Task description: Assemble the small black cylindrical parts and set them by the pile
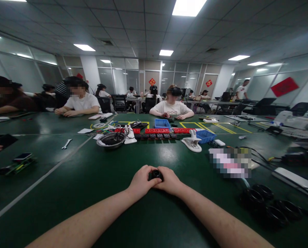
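Note:
A small round black part [156, 174] with a ring-shaped top rests between my two hands, low over the green table [112, 213]. My left hand [142, 179] curls around its left side, thumb laid across the near edge. From the right, my right hand [168, 180] closes on the same part, and the two hands meet in front of it. Its underside and far side are hidden by my fingers, so I cannot tell whether it touches the tabletop.
Several black rings [276, 216] lie at the right. Ahead stand a metal bowl [111, 140], a white clamp-like stand [192, 141], a blue bin [205, 136] and red power strips [157, 131]. A wrench [66, 144] and a green circuit-board device [21, 162] lie left. A person [171, 105] sits opposite.

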The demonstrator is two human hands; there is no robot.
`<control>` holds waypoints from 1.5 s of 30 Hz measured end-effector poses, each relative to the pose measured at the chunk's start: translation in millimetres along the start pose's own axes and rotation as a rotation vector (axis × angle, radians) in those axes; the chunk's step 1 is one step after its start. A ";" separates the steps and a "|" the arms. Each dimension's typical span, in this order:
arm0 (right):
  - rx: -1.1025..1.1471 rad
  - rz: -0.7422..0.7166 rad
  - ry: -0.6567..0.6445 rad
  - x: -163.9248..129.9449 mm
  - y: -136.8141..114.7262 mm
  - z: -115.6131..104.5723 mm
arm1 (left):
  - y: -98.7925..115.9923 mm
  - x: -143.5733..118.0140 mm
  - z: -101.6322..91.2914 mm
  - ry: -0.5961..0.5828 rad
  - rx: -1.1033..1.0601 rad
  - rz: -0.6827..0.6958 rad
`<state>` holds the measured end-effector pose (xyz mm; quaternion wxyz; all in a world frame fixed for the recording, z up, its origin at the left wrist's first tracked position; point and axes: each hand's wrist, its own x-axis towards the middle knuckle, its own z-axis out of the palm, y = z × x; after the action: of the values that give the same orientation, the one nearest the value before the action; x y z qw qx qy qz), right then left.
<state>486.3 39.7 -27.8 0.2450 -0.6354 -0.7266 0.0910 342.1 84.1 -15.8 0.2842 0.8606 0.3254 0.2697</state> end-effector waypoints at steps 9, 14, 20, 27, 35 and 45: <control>0.327 -0.062 -0.173 0.5 14.8 -13.1 | 0.6 1.8 -5.9 -0.044 -0.070 0.109; 0.466 -0.074 -0.247 1.3 13.3 -15.0 | -3.4 4.0 -4.9 -0.103 -0.090 0.053; 0.470 -0.071 -0.263 2.4 14.3 -17.0 | -5.1 4.6 -4.9 -0.119 -0.094 0.056; 0.414 -0.065 -0.247 1.5 14.5 -15.6 | -2.8 3.9 -5.6 -0.123 -0.089 0.051; 0.443 -0.073 -0.250 1.8 14.6 -15.9 | 0.1 3.5 -7.8 -0.120 -0.075 0.040; 0.161 0.078 -0.086 1.4 9.9 -5.1 | -0.8 3.2 0.5 -0.040 -0.016 -0.001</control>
<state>497.4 41.9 -27.5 0.2603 -0.6372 -0.7013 0.1856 344.1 86.7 -15.8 0.2975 0.8634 0.3181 0.2548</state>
